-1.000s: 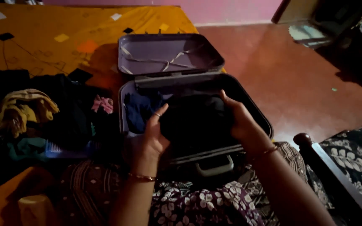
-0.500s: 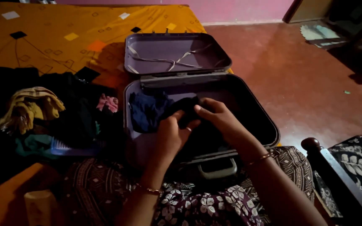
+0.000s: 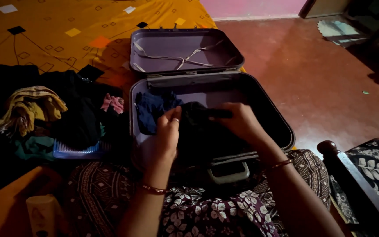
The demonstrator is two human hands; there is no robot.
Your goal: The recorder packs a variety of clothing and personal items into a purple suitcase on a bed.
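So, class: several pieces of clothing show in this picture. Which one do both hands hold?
The black garment inside the open suitcase, gripped by the left hand and right hand. The blue cloth beside it and the yellow garment on the bed lie untouched.

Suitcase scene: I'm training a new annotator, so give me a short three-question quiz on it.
1. True or false: the suitcase lid is shut.
2. What do both hands press on? A) yellow cloth B) black garment C) comb
3. On which side of the suitcase does the clothes pile lie, as seen in the picture?

Key:
1. False; the lid lies open.
2. B; the left hand and right hand are on the black garment.
3. Left; the clothes pile is on the bed.
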